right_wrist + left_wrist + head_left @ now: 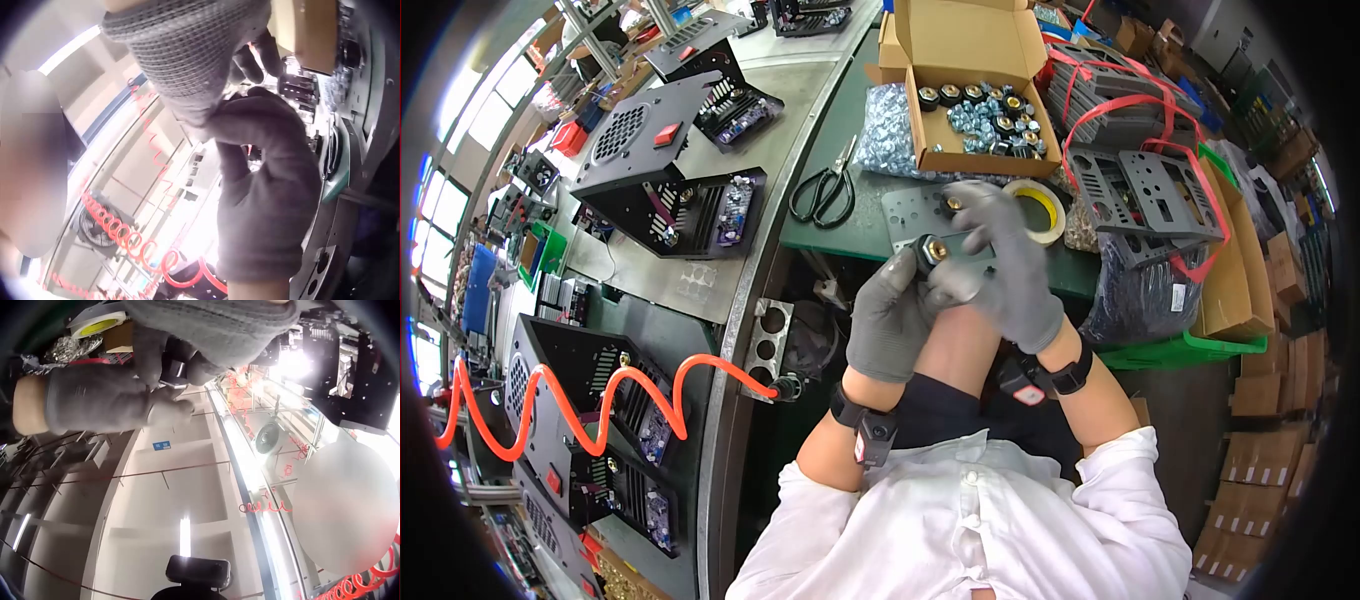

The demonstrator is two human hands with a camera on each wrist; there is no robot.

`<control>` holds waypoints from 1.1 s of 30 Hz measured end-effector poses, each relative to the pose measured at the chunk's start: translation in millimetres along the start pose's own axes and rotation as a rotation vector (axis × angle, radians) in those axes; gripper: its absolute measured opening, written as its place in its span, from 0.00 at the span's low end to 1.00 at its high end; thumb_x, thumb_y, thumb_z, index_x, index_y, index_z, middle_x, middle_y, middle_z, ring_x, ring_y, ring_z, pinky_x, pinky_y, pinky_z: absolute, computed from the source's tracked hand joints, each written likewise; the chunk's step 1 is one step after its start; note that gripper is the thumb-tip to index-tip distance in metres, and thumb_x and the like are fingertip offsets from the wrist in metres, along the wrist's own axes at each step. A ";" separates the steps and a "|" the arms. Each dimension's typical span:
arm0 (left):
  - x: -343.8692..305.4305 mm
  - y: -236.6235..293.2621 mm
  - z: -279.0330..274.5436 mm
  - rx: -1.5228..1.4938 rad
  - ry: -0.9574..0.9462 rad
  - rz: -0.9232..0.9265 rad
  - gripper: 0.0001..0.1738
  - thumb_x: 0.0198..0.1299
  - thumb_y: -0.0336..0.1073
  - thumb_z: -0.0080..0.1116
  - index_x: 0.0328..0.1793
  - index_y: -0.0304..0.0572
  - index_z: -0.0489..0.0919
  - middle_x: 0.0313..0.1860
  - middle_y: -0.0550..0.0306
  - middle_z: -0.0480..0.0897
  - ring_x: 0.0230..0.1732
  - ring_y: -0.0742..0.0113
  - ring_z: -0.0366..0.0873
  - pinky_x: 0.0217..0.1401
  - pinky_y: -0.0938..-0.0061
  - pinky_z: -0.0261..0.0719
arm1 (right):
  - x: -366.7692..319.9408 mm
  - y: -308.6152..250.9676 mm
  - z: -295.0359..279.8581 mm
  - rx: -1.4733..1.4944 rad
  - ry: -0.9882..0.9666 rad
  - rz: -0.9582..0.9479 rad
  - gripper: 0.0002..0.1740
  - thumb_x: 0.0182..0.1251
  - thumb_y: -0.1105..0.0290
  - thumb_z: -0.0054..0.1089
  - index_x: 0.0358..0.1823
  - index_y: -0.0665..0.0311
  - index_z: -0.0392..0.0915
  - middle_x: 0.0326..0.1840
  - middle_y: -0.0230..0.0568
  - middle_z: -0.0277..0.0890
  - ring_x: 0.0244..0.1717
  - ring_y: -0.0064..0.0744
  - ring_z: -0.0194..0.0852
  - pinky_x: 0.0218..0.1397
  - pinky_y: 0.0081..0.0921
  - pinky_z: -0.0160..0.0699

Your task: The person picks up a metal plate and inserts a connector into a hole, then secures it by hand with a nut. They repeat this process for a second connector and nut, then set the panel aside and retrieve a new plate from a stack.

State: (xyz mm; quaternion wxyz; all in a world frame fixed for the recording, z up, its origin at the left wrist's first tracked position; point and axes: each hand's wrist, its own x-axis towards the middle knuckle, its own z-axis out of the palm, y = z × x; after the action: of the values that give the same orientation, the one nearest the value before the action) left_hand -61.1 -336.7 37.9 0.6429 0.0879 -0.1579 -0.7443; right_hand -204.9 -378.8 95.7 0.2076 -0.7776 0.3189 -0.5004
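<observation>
In the head view my gloved left hand (890, 325) pinches a black round part with a brass-coloured centre (933, 250) between thumb and fingers. My gloved right hand (1015, 285) is blurred, its thumb close to that part and its fingers stretched out beyond it. Another such part (953, 204) shows beside the right fingertips, over a grey perforated plate (903, 212). From the left wrist, a dark piece (175, 370) appears between the gloves, partly covered by fingers. The right wrist view has the left hand (269, 181) below the right hand (194, 69).
An open cardboard box (985, 165) holds more black parts and small metal pieces. Scissors (830, 192), a tape roll (1040, 212) and a bag of metal pieces (885, 130) lie around it. Black metal housings (640, 130) stand on the left bench, crossed by an orange coiled hose (605, 425).
</observation>
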 end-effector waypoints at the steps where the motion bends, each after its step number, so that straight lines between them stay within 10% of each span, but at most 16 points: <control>1: 0.0 -1.7 3.2 0.036 0.042 0.002 0.19 0.72 0.40 0.51 0.55 0.28 0.74 0.45 0.51 0.81 0.40 0.67 0.81 0.44 0.76 0.84 | -0.7 2.7 -0.7 0.000 0.005 0.007 0.29 0.56 0.68 0.69 0.61 0.62 0.72 0.54 0.46 0.72 0.44 0.37 0.77 0.46 0.29 0.80; 5: 2.1 12.6 -13.6 -0.134 0.019 0.034 0.18 0.72 0.39 0.49 0.56 0.28 0.73 0.50 0.48 0.79 0.47 0.60 0.79 0.49 0.75 0.85 | -6.0 70.8 -16.3 -0.551 -0.059 0.035 0.28 0.58 0.67 0.67 0.61 0.63 0.73 0.61 0.44 0.70 0.46 0.29 0.75 0.42 0.21 0.76; 7: 4.4 12.2 -16.2 -0.159 -0.033 0.000 0.19 0.72 0.40 0.50 0.57 0.29 0.73 0.51 0.48 0.79 0.47 0.61 0.79 0.50 0.75 0.84 | -3.4 52.7 -20.0 -0.221 -0.011 0.298 0.28 0.58 0.68 0.67 0.61 0.63 0.73 0.59 0.42 0.71 0.43 0.26 0.74 0.39 0.20 0.74; 10: 4.8 -3.0 -16.0 -0.182 -0.040 -0.052 0.21 0.71 0.41 0.52 0.59 0.29 0.71 0.53 0.48 0.76 0.46 0.64 0.75 0.49 0.76 0.83 | 5.6 4.5 -3.1 -0.016 -0.128 0.053 0.25 0.56 0.70 0.68 0.57 0.64 0.75 0.53 0.40 0.73 0.40 0.25 0.72 0.38 0.20 0.73; 23: 2.1 12.0 -17.5 -0.175 0.025 0.025 0.17 0.74 0.36 0.45 0.58 0.28 0.70 0.51 0.49 0.76 0.46 0.63 0.77 0.44 0.78 0.83 | 2.4 45.4 -3.1 -0.345 -0.043 0.162 0.27 0.52 0.69 0.71 0.56 0.62 0.76 0.51 0.40 0.73 0.36 0.34 0.75 0.41 0.30 0.77; 33: -2.9 9.5 -22.7 -0.212 -0.017 -0.034 0.20 0.73 0.40 0.48 0.61 0.29 0.69 0.54 0.47 0.76 0.47 0.62 0.75 0.45 0.75 0.83 | -6.2 22.6 0.6 0.017 0.011 0.301 0.17 0.54 0.74 0.69 0.47 0.63 0.78 0.40 0.36 0.75 0.33 0.26 0.73 0.35 0.22 0.73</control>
State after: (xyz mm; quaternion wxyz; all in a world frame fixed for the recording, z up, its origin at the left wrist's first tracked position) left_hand -44.3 -337.8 19.8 0.6344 0.0160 -0.0820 -0.7685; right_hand -212.7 -390.5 77.0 0.2854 -0.7163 0.4289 -0.4706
